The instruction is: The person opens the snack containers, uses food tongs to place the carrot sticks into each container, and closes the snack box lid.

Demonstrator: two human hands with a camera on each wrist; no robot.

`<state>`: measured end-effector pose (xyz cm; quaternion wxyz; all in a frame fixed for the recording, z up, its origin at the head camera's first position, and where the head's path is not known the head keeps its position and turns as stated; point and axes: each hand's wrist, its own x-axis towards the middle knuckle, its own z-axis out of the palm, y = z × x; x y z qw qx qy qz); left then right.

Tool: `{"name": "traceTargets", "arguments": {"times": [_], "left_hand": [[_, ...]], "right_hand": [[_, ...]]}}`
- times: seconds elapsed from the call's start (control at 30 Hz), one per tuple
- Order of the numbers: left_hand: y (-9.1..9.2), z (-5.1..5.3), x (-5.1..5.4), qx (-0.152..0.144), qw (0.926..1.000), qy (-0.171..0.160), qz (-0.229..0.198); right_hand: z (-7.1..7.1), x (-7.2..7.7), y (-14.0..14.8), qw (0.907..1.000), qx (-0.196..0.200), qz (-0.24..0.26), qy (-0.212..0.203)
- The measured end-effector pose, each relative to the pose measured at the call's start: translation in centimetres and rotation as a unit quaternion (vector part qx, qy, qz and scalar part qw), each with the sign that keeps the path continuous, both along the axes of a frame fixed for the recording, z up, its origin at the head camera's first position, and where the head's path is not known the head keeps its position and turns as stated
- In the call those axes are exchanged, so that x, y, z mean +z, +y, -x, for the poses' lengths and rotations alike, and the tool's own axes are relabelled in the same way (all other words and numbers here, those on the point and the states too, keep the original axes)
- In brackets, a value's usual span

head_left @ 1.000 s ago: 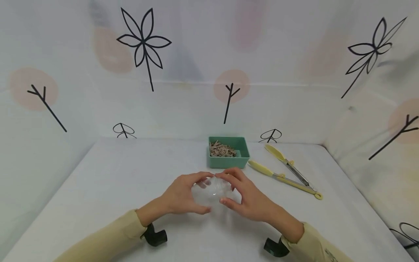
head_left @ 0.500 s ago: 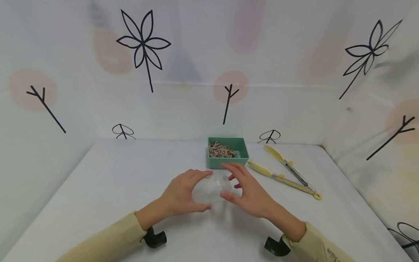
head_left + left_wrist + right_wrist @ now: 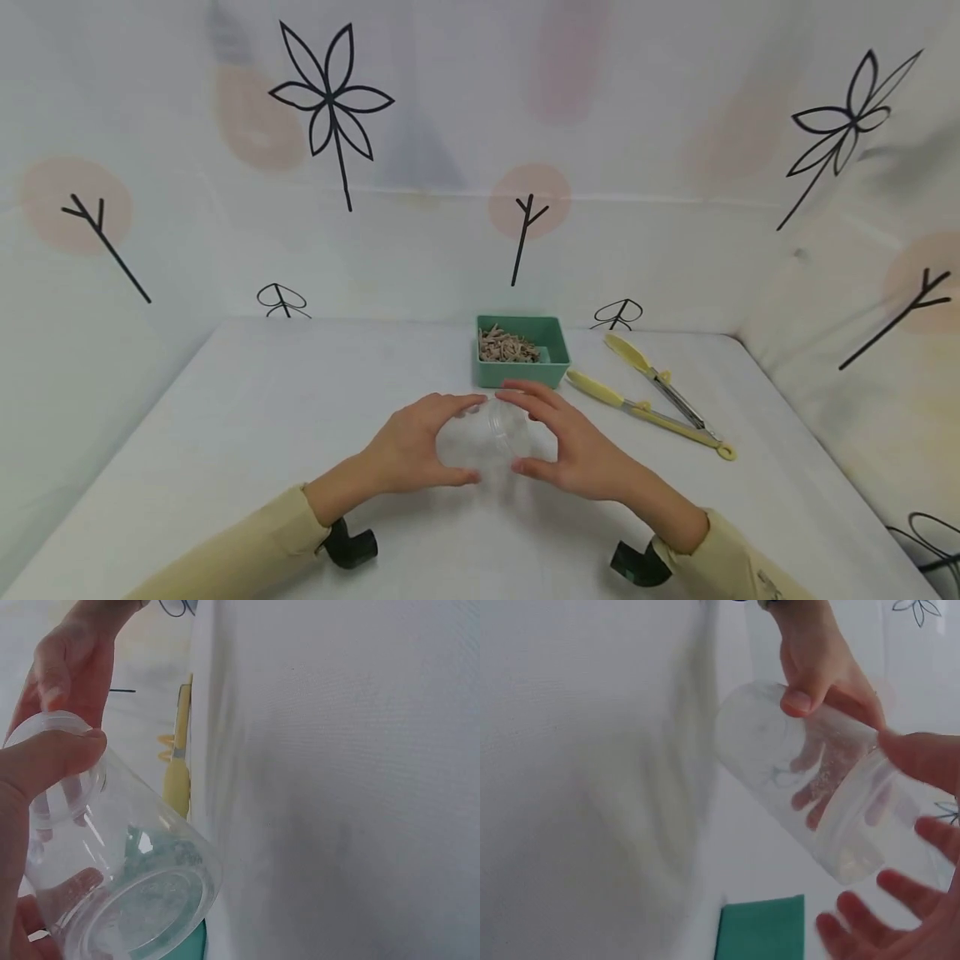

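A clear plastic jar (image 3: pixel 463 443) is held tilted above the table, in the middle of the head view. My left hand (image 3: pixel 411 444) grips its body, the thumb on the near side and the fingers round the far side. At the jar's other end is a translucent lid (image 3: pixel 862 799). My right hand (image 3: pixel 583 454) curves round that end, thumb on the near side and forefinger on top. In the right wrist view its thumb touches the lid's rim, while the other fingers are spread close to it. No contents show through the jar wall.
Behind the hands stands a green box (image 3: pixel 521 375) with brown, chip-like pieces (image 3: pixel 506 344) heaped on its left. Yellow-handled tongs (image 3: pixel 660 396) lie spread to its right. A white cloth covers the table (image 3: pixel 315 375), and a patterned cloth (image 3: pixel 450 242) hangs around it.
My right hand's fingers lifted off the lid end half a second ago and have come back round it. The left hand keeps its grip on the jar, which has barely moved.
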<state>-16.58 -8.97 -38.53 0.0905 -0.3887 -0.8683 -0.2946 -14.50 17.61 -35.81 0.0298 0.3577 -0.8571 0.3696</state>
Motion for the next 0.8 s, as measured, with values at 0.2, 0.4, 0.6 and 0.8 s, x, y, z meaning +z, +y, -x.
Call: {"name": "traceTargets", "arguments": {"times": [0.2, 0.4, 0.6, 0.8], "left_hand": [[0.35, -0.12, 0.30, 0.011, 0.9971, 0.069, 0.028], [0.53, -0.08, 0.33, 0.013, 0.9973, 0.064, 0.035], [0.19, 0.15, 0.27, 0.012, 0.9993, -0.033, 0.009], [0.27, 0.05, 0.27, 0.022, 0.9997, -0.010, 0.006]], "right_hand": [[-0.21, 0.05, -0.62, 0.9907, -0.105, -0.021, -0.085], [-0.16, -0.16, -0.47, 0.9918, -0.101, -0.026, -0.074], [0.06, -0.32, 0.06, 0.9997, -0.016, -0.009, -0.015], [-0.13, -0.27, -0.30, 0.9975, -0.061, 0.003, -0.037]]}}
